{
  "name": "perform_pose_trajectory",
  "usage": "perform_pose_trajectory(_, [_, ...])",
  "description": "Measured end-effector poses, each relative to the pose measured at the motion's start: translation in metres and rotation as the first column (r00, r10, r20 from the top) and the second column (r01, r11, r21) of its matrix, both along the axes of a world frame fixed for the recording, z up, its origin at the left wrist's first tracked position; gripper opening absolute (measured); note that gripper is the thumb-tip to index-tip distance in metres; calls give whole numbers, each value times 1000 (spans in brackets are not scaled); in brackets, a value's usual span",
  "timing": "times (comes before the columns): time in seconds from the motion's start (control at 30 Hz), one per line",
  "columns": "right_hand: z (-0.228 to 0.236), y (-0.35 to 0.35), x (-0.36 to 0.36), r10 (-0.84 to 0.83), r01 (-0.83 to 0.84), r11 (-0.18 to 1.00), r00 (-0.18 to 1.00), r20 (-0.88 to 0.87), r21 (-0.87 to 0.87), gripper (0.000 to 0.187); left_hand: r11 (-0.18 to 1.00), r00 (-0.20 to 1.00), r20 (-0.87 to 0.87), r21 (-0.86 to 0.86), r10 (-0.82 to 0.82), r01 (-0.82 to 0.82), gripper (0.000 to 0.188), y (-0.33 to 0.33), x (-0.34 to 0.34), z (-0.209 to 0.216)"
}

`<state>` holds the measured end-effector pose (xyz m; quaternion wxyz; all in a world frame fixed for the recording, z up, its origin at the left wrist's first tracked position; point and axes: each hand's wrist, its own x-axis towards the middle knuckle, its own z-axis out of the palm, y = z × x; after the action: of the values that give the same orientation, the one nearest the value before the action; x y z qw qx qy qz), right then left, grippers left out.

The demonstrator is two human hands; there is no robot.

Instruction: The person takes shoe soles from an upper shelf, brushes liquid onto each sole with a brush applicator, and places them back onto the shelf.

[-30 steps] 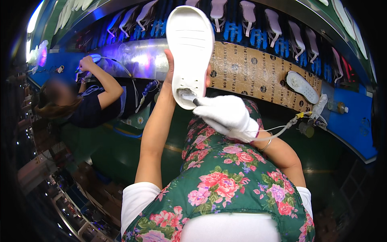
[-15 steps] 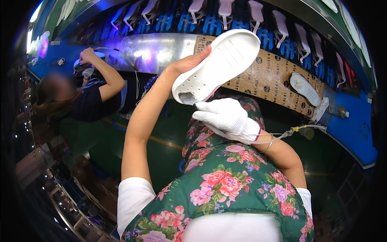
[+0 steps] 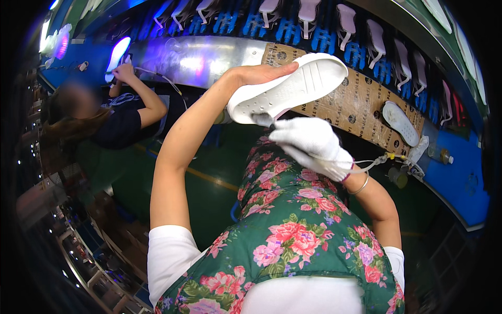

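My bare left hand [image 3: 257, 74] grips a white shoe sole [image 3: 306, 86] along its far edge, thumb reaching over the inner face. The sole is held tilted in the air; small holes dot its nearer left end and raised ridges cross its other end. In my right hand [image 3: 309, 145], covered by a white knit glove, the fingers are closed round a brush [image 3: 262, 120]. Its grey bristles touch the sole's inside near the lower-left end; its handle is mostly hidden by the glove. A thin clear tube [image 3: 376, 161] runs by my right wrist.
Beyond the sole is a bench covered with printed brown cardboard [image 3: 355, 107]; another white sole [image 3: 400, 123] lies there beside a small bottle [image 3: 440, 154]. Pale shoe uppers [image 3: 346, 23] stand on blue holders in a row behind. At left a co-worker [image 3: 123, 112] holds a brightly lit sole.
My left hand has turned the sole flatter and moved it slightly right. The brush has shifted right and up along with my gloved hand. The co-worker's sole now stands raised.
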<state>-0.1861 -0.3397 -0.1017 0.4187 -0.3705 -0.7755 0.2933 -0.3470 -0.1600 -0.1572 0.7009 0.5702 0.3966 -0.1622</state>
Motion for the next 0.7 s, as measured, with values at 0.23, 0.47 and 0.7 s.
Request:
perform_pose_trajectory(0.23, [16, 0, 0, -206, 167, 962, 964, -167, -218, 21, 997, 998, -39, -43, 55, -57, 80, 2, 0, 9])
perform_pose_trajectory(0.47, [9, -9, -17, -86, 6, 950, 966, -245, -312, 22, 894, 920, 176, -355, 349, -271, 75, 2, -4, 8])
perform_pose_trajectory(0.7, [31, 2, 11, -622, 271, 654, 724, -297, -706, 21, 460, 503, 308, -862, 808, -211, 77, -24, -10, -7])
